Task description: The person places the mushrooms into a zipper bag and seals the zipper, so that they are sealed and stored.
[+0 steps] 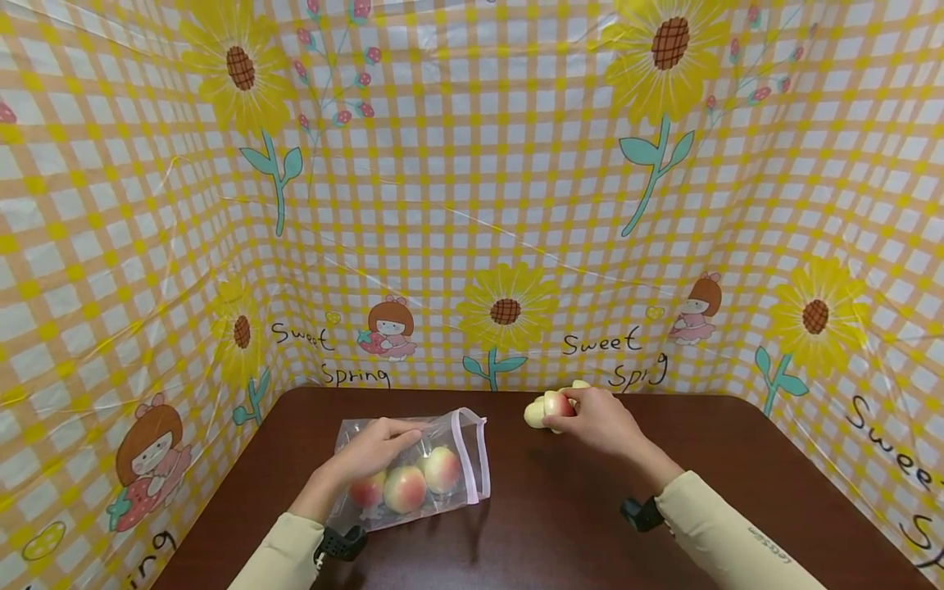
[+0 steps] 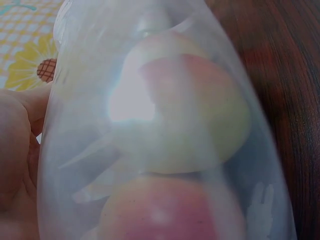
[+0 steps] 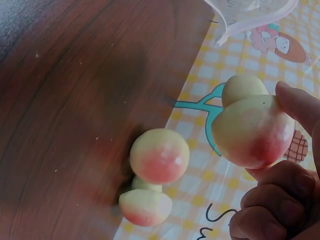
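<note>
Three bagged fruits (image 1: 405, 489), on the near side of the left hand (image 1: 372, 451), which lies against one bag (image 1: 462, 455), presumably steadying it with its mouth toward the right hand (image 1: 599, 419); whether those left fingers pinch it cannot be told. One held fruit (image 3: 255, 132), thumb and fingers closed about its sides, likely for secure lifting; at least three loose fruits (image 3: 160, 155) near that grip.

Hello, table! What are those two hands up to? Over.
Left hand: holding clear plastic bag, round yellow-and-red fruit-like pieces inside. Right hand: fingers pinching a similar piece. Bag's open mouth: nothing visible blocking it.
</note>
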Demonstrator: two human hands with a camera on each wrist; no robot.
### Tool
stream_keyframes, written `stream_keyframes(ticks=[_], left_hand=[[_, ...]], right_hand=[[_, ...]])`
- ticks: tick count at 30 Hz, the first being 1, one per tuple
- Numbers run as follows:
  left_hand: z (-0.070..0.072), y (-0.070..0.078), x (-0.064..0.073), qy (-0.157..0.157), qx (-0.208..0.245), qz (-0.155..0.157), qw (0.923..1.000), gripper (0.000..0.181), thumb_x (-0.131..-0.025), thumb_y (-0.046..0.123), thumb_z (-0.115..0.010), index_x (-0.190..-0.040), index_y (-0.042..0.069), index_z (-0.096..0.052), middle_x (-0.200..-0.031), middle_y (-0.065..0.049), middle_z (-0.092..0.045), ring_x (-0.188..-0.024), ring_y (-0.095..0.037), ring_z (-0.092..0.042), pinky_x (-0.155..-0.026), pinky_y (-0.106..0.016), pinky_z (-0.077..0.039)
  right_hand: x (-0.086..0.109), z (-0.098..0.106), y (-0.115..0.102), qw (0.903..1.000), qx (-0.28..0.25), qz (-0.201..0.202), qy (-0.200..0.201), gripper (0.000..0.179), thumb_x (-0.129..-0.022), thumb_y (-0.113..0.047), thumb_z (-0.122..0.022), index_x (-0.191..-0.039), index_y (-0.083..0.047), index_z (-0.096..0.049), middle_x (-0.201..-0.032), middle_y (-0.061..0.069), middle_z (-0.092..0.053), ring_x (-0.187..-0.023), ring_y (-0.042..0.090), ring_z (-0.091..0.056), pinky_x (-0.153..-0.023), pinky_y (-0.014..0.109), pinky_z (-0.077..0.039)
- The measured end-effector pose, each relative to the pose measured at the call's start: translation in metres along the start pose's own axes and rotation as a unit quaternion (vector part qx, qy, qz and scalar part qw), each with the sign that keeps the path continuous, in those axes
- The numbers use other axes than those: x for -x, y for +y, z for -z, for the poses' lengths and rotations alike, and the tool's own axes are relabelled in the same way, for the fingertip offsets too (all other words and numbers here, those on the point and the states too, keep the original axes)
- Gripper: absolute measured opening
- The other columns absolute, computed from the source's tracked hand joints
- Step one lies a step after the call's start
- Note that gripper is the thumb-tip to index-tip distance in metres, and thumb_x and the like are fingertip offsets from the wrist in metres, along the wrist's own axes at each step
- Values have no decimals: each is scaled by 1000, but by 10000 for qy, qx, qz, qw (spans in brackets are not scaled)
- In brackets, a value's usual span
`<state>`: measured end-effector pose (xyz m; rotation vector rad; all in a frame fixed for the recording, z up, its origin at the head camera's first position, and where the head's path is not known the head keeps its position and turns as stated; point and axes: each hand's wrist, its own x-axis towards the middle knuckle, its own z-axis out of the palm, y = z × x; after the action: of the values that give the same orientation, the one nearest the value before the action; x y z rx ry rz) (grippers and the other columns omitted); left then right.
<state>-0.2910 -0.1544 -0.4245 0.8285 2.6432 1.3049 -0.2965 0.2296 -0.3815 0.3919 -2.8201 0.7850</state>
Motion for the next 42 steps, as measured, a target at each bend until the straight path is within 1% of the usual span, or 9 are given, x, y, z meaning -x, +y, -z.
stream_keyframes(ticks=[3, 6, 12, 18, 23, 27, 32, 37, 42], left_hand=[[0, -1, 0, -19, 10, -9, 10000, 33, -106, 30, -52, -133, 20, -68, -137, -1, -64, -135, -25, -54, -111, -51, -43], [0, -2, 0, -27, -46, -54, 10000, 33, -106, 30, -52, -134, 19, -67, -137, -2, -64, -134, -26, -54, -111, -52, -44], [1, -2, -3, -22, -37, -93, 9999, 34, -106, 30, -52, -134, 18, -67, -138, -2, -64, -135, -27, -53, -111, -51, -43], [1, 0, -3, -6, -36, -153, 9999, 34, -106, 28, -52, -134, 16, -67, -138, -5, -64, -135, -30, -53, -111, -53, -42], [1, 0, -3, -2, -145, -132, 9998, 34, -106, 28, -52, -134, 16, -67, -138, -4, -64, -135, -29, -53, -111, -53, -43], [0, 0, -2, -2, -139, -65, 9999, 33, -106, 28, -53, -134, 18, -67, -137, -2, -64, -135, -27, -54, -112, -52, -42], [0, -2, -3, 18, -140, -83, 9999, 33, -105, 28, -54, -134, 18, -68, -137, -2, -65, -135, -27, -54, -112, -52, -42], [0, -3, -3, 42, -143, -60, 9999, 33, -105, 27, -54, -134, 17, -67, -136, -3, -65, -135, -28, -54, -112, -52, -42], [0, -2, -2, 18, -98, -54, 9999, 34, -105, 27, -54, -134, 16, -67, -137, -3, -65, -135, -27, -54, -112, -52, -42]], right_hand=[[0, -3, -3, 10000, -30, -34, -65, 41, -83, -48, -79, -107, -14, -74, -84, 1, -63, -68, 15, -51, -54, 30, -41], [-1, -5, -6, 9999, -64, -51, -62, 37, -82, -47, -80, -101, -16, -75, -78, 1, -60, -67, 15, -49, -54, 29, -40], [-3, -10, -15, 9997, 46, 209, 90, 29, -80, -45, -82, -81, -19, -69, -67, 0, -54, -69, 16, -44, -51, 27, -38], [-3, -16, -22, 9995, 125, 302, 36, 30, -79, -45, -82, -83, -19, -67, -65, -3, -54, -60, 12, -45, -51, 27, -37], [-3, -22, -29, 9995, 73, 299, -64, 29, -78, -44, -83, -85, -20, -68, -68, -2, -53, -65, 13, -45, -54, 27, -37], [-2, -27, -33, 9993, 62, 359, -94, 27, -78, -41, -83, -79, -20, -65, -64, -4, -47, -65, 13, -43, -53, 27, -36], [-2, -32, -38, 9979, 92, 620, -135, 32, -79, -38, -82, -69, -21, -56, -59, -10, -41, -62, 9, -39, -52, 23, -34], [-2, -35, -43, 9965, 52, 834, -101, 29, -79, -36, -82, -71, -21, -58, -59, -11, -41, -60, 8, -37, -52, 22, -34], [-1, -40, -47, 9966, 18, 795, -227, 29, -80, -37, -82, -72, -21, -59, -58, -11, -39, -57, 7, -36, -51, 22, -33]])
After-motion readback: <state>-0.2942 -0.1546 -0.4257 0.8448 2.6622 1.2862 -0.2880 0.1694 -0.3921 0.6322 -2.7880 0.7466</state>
